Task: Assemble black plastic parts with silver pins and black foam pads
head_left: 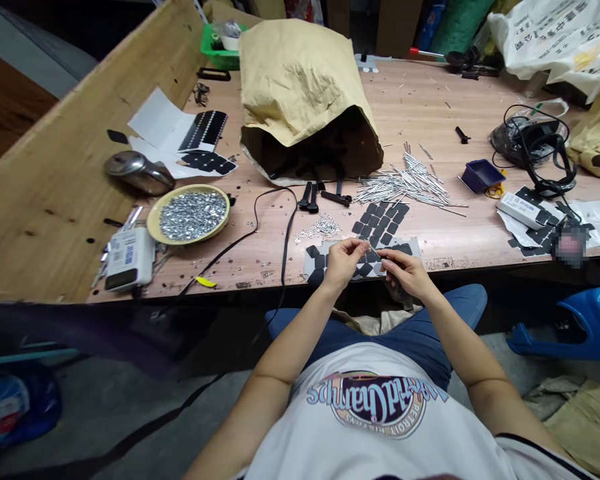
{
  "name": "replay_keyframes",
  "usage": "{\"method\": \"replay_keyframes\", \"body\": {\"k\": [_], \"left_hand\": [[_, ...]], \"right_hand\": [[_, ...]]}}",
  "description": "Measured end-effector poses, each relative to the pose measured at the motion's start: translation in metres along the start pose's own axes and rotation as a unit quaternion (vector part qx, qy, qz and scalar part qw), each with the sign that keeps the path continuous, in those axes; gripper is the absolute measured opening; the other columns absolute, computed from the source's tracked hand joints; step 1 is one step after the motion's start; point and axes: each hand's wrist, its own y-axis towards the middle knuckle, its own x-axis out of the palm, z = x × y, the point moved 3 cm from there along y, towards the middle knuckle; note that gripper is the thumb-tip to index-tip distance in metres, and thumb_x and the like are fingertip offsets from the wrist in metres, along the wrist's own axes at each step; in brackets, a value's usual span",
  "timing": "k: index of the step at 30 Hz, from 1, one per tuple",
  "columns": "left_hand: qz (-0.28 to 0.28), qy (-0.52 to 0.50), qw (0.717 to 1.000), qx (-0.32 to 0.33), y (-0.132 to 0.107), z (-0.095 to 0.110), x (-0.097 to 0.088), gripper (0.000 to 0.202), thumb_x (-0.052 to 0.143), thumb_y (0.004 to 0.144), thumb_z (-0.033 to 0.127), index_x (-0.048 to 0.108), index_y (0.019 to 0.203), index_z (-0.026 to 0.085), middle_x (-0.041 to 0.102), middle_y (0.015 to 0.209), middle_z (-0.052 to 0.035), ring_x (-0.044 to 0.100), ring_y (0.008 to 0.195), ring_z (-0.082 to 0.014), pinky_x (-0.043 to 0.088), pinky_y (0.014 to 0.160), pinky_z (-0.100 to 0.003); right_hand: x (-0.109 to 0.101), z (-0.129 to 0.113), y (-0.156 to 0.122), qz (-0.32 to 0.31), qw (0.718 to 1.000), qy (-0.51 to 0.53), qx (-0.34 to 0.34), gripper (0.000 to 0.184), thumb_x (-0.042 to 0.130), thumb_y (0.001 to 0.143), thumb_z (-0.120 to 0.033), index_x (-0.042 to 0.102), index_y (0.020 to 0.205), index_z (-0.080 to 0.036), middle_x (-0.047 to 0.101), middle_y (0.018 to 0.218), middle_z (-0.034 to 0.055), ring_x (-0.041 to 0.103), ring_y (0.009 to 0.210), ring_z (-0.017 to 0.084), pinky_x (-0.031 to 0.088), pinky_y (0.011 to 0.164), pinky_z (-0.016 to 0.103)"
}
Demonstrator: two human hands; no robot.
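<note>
My left hand (346, 260) is closed, thumb and forefinger pinching one end of a thin metal rod (373, 249). Around the other end of the rod, my right hand (406, 270) is closed too; something dark shows at its fingertips, too small to make out. Beneath both hands lies a grey sheet (414, 247) with black rounded pads stuck on it. More black pads (380, 222) lie just beyond. A loose pile of thin metal rods (407, 181) and a scatter of small metal pieces (325, 225) are on the table behind my hands.
A large brown paper bag (300, 87) lies with its mouth facing me, black plastic parts (309, 198) before it. To the left stand a yellow bowl (153, 230) of small metal pieces and a white box (129, 257). A black cable (286, 247) crosses the table edge. A purple tray (483, 175) sits right.
</note>
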Motion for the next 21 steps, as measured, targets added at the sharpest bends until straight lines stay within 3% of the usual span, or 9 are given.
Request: {"method": "replay_keyframes", "body": {"k": [3,6,11,16,21], "left_hand": [[0.012,-0.006,1.0,0.023,-0.002,0.002,0.001,0.033,0.075,0.061,0.048,0.065,0.063,0.016,0.062,0.059,0.0002,0.053,0.054,-0.0089,0.045,0.055,-0.023],[-0.01,0.003,0.999,0.038,-0.003,0.004,-0.001,0.032,0.072,0.063,0.048,0.066,0.064,0.016,0.064,0.065,-0.0012,0.055,0.058,-0.0097,0.046,0.058,-0.024],[-0.071,0.032,0.997,0.018,0.003,0.002,-0.008,0.031,0.07,0.067,0.048,0.067,0.066,0.016,0.066,0.066,-0.0029,0.06,0.062,-0.0124,0.048,0.062,-0.026],[-0.065,0.046,0.996,-0.035,0.004,-0.003,-0.009,0.029,0.075,0.061,0.043,0.066,0.061,0.016,0.062,0.056,-0.0005,0.054,0.051,-0.0102,0.044,0.052,-0.024],[-0.06,0.015,0.997,-0.037,-0.004,-0.007,0.0,0.033,0.076,0.058,0.047,0.065,0.058,0.016,0.061,0.054,-0.0005,0.054,0.052,-0.0107,0.045,0.054,-0.025]], "right_hand": [[0.003,0.001,0.0,-0.005,1.0,0.017,0.007,0.039,0.063,0.075,-0.043,0.067,0.105,-0.019,0.058,0.066,-0.0017,0.051,0.05,0.007,0.044,0.042,0.019],[0.004,0.006,-0.001,-0.022,0.998,0.058,0.028,0.042,0.063,0.074,-0.046,0.067,0.105,-0.018,0.058,0.064,-0.0021,0.05,0.048,0.007,0.042,0.041,0.019],[0.003,0.021,-0.009,-0.034,0.995,0.08,0.053,0.042,0.066,0.071,-0.047,0.067,0.102,-0.019,0.058,0.064,-0.0025,0.05,0.047,0.006,0.041,0.039,0.018],[0.006,0.029,-0.016,-0.001,0.997,0.067,0.049,0.04,0.065,0.072,-0.046,0.067,0.102,-0.02,0.06,0.066,-0.0016,0.051,0.049,0.007,0.042,0.04,0.018],[0.012,0.026,-0.015,0.013,0.995,0.095,0.04,0.039,0.066,0.071,-0.046,0.066,0.099,-0.019,0.059,0.064,-0.0026,0.05,0.048,0.006,0.041,0.039,0.018]]}}
